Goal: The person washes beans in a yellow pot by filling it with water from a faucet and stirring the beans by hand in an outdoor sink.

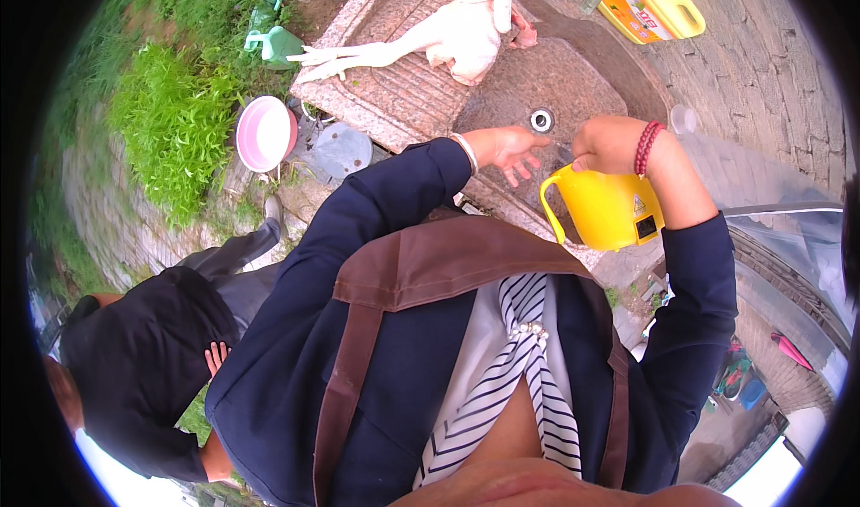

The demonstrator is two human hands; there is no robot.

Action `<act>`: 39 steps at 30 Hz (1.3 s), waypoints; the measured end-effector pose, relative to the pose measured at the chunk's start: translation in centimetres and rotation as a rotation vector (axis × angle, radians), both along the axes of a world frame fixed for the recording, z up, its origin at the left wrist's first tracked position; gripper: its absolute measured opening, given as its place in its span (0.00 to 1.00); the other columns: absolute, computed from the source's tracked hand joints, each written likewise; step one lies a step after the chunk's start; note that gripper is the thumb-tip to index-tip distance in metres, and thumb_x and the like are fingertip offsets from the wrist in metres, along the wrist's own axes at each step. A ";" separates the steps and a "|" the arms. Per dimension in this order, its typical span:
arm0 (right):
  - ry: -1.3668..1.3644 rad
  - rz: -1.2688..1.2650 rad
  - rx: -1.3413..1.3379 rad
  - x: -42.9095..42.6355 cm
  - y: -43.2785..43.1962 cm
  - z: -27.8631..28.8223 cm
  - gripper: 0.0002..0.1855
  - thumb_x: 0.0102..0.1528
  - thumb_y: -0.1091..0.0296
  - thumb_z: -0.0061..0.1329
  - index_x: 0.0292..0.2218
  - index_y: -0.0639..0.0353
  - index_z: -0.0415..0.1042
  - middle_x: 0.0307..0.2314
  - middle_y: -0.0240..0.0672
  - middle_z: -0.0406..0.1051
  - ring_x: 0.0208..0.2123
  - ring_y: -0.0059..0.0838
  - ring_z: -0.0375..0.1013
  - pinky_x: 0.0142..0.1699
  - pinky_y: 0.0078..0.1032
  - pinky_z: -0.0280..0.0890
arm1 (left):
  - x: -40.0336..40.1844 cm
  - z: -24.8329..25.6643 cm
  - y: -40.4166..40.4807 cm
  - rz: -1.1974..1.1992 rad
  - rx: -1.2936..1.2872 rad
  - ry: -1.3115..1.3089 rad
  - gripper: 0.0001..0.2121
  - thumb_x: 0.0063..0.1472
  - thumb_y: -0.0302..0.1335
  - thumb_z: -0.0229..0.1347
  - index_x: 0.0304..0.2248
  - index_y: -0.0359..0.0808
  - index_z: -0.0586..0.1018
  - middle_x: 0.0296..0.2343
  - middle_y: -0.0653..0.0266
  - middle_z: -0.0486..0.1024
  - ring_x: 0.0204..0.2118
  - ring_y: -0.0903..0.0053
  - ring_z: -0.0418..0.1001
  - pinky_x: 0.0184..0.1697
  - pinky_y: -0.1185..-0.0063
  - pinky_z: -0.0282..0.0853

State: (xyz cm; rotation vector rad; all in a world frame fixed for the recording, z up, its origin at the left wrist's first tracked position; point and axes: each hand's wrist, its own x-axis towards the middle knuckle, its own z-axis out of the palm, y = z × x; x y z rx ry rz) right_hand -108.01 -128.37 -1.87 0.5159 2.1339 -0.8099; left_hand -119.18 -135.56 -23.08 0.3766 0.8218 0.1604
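My right hand (608, 145), with a red bead bracelet at its wrist, grips the upper edge of a yellow plastic jug (598, 211). The jug's loop handle points to the left, and its side bears a warning mark and a dark panel. My left hand (512, 154), wearing a pale bangle, is empty with fingers spread, beside the round metal drain (541, 121) of a stone sink (564, 70). Beyond it, a plucked whole bird (463, 33) lies across the sink's ridged stone board (390, 97), its feet pointing left.
A yellow jerrycan (655, 6) lies on the paving at the upper right. A pink basin (266, 134), a grey stool (343, 149) and a green watering can (274, 45) are left of the sink. Another person in a black shirt (148, 366) is at the lower left.
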 end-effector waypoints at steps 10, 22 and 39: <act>0.185 -0.143 0.068 0.6 -0.3 2.0 0.13 0.53 0.62 0.46 0.25 0.63 0.68 0.18 0.44 0.68 0.23 0.45 0.68 0.30 0.34 0.62 | -4.2 -2.1 -2.8 0.090 -0.023 0.091 0.26 0.61 0.43 0.46 0.54 0.38 0.59 0.50 0.52 0.62 0.51 0.54 0.60 0.48 0.50 0.59; 0.660 -0.112 0.788 5.8 -10.0 -1.9 0.08 0.47 0.63 0.49 0.21 0.53 0.65 0.17 0.29 0.64 0.26 0.30 0.67 0.34 0.28 0.60 | -5.5 4.4 -4.2 0.266 -0.254 -0.482 0.40 0.54 0.63 0.37 0.53 0.37 0.63 0.42 0.45 0.69 0.44 0.50 0.69 0.48 0.51 0.60; 0.654 -0.319 0.908 8.1 -15.0 -3.2 0.08 0.43 0.65 0.51 0.22 0.54 0.65 0.18 0.29 0.64 0.27 0.28 0.65 0.37 0.27 0.61 | -1.4 4.9 -3.0 -0.021 -0.066 -0.193 0.17 0.51 0.36 0.50 0.35 0.30 0.72 0.27 0.51 0.74 0.26 0.63 0.75 0.34 0.69 0.70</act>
